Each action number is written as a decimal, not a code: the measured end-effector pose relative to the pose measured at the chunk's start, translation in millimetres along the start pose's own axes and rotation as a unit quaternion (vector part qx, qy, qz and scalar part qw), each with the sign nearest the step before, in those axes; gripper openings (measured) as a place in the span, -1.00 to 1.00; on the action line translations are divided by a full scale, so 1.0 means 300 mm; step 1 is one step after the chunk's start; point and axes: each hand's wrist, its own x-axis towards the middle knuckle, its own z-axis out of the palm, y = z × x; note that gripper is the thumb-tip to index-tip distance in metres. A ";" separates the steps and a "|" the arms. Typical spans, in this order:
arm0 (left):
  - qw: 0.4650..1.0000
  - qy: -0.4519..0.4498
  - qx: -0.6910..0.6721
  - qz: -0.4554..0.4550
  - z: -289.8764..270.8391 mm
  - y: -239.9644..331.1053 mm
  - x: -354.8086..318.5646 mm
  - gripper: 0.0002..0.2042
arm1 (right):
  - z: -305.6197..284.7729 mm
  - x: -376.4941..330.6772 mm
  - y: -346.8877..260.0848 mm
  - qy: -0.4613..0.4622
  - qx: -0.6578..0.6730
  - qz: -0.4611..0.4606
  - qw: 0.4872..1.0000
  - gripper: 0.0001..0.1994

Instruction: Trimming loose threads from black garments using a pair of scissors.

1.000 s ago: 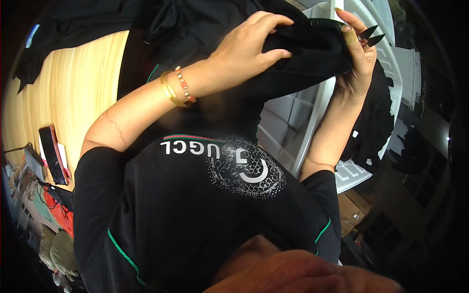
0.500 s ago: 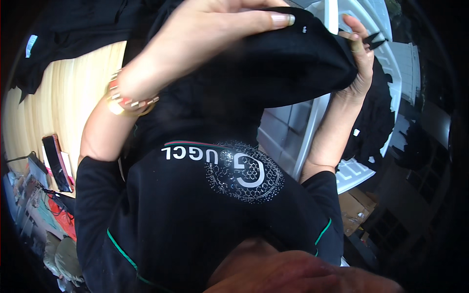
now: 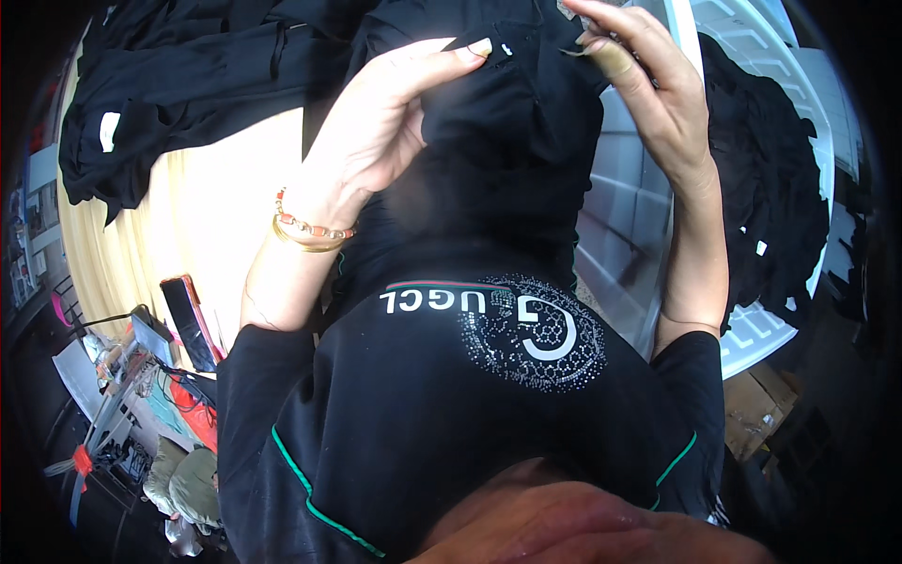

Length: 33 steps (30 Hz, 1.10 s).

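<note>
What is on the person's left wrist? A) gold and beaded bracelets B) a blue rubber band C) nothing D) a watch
A: gold and beaded bracelets sit around the wrist just below the left hand, which holds up a black garment together with the right hand.

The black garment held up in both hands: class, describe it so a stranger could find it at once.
Start at the pale wooden table. Right of it, the left hand and right hand lift a black garment. Unlike the black clothes lying flat on the table, it hangs raised between the hands.
</note>
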 end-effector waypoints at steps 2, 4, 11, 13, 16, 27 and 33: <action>1.000 0.001 0.002 0.007 0.003 -0.009 0.006 -0.82 | 0.006 -0.004 -0.013 -0.016 -0.152 -0.228 0.961 -0.64; 1.000 -0.013 0.009 0.003 0.010 -0.008 0.005 -0.82 | 0.010 0.002 -0.015 -0.011 -0.136 -0.247 0.959 -0.61; 0.999 -0.039 0.007 -0.018 0.019 -0.014 0.006 -0.80 | 0.011 0.009 0.015 -0.022 -0.150 -0.257 0.955 -0.60; 0.999 -0.033 0.038 -0.004 0.020 -0.020 0.008 -0.78 | 0.010 0.008 0.042 -0.031 -0.165 -0.245 0.955 -0.61; 0.997 -0.030 0.074 0.022 0.015 -0.023 0.005 -0.76 | 0.012 0.006 0.002 -0.032 -0.164 -0.255 0.952 -0.62; 0.976 -0.037 0.201 0.077 0.023 -0.030 -0.003 -0.72 | 0.009 0.001 0.011 -0.066 -0.110 -0.225 0.966 -0.67; 0.974 -0.047 0.208 0.081 0.023 -0.037 -0.001 -0.72 | 0.000 -0.003 0.007 -0.073 -0.107 -0.225 0.966 -0.72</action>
